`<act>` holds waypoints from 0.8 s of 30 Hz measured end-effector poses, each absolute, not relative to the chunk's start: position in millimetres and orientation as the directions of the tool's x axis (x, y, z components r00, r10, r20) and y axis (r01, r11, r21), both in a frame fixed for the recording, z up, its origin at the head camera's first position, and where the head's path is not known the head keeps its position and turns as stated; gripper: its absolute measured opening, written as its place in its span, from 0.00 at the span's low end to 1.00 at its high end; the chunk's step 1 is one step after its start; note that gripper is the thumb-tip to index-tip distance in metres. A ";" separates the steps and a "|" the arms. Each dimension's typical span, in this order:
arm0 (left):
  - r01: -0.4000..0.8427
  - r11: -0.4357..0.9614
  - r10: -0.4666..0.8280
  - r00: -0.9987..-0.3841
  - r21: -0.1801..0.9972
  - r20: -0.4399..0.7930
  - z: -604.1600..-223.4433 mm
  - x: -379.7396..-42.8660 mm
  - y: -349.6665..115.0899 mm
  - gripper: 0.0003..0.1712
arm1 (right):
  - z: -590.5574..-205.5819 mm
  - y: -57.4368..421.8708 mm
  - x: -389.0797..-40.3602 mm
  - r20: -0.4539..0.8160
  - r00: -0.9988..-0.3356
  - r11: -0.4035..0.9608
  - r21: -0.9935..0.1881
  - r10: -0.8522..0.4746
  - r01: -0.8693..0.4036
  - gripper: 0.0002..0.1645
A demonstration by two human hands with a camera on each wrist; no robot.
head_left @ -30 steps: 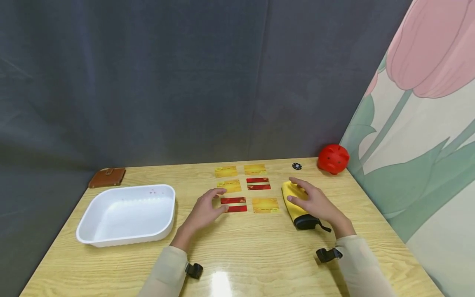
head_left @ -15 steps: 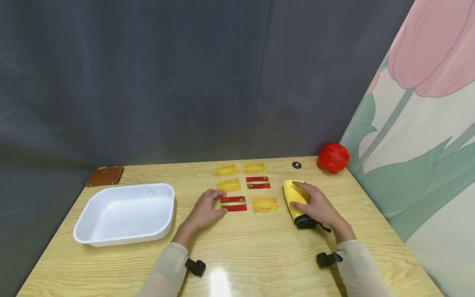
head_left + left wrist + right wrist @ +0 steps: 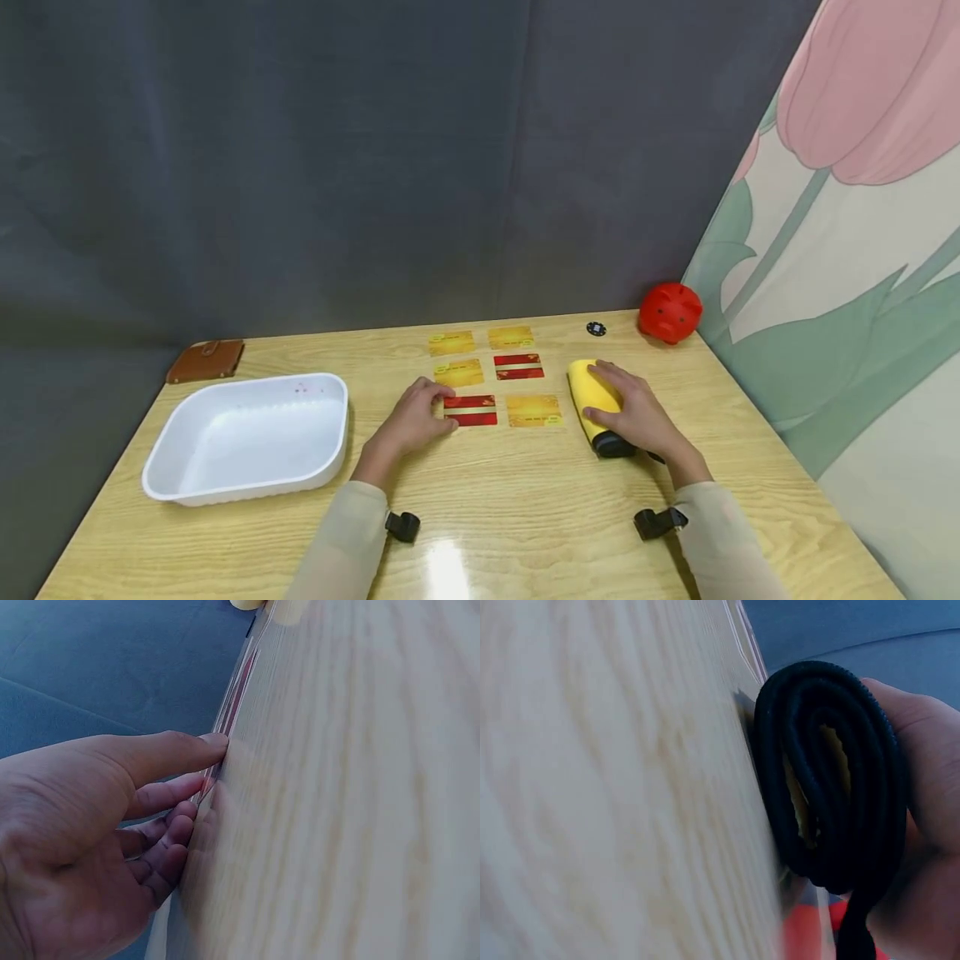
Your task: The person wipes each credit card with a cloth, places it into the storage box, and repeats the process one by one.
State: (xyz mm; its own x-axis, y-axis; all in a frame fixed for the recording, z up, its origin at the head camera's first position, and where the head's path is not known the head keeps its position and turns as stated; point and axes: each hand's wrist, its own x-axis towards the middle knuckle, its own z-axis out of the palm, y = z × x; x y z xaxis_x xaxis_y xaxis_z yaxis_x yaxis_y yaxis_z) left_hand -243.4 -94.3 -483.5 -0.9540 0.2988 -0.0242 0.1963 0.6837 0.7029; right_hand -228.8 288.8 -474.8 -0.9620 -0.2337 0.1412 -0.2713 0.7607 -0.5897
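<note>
My left hand (image 3: 416,417) is over a red card (image 3: 477,411) with a pale stripe, lying flat on the table. Its thumb and index finger pinch the card's left end across the two long edges; in the left wrist view the fingertips (image 3: 216,742) are down at the tabletop. My right hand (image 3: 636,412) grips a yellow rolled-up cloth (image 3: 588,392) with a black end and strap, thumb on the near side and fingers over the top. The right wrist view shows the roll's coiled black end (image 3: 832,772) close against the table. Its underside is hidden.
Gold cards (image 3: 534,411) and another red card (image 3: 519,367) lie in rows. A white tray (image 3: 247,492) stands left, a brown leather wallet (image 3: 206,362) behind it. At back right are a black poker chip (image 3: 596,328) and a red piggy bank (image 3: 670,313).
My right hand has settled from hovering onto the yellow roll, its fingers now round it. My left thumb and index finger have come down onto the red card's edges.
</note>
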 end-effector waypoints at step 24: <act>0.210 0.520 0.283 -0.957 0.828 0.065 -480.4 -244.2 -94.5 0.20 | -476.8 280.5 -235.0 0.099 -0.970 0.736 -0.635 -0.223 -0.234 0.40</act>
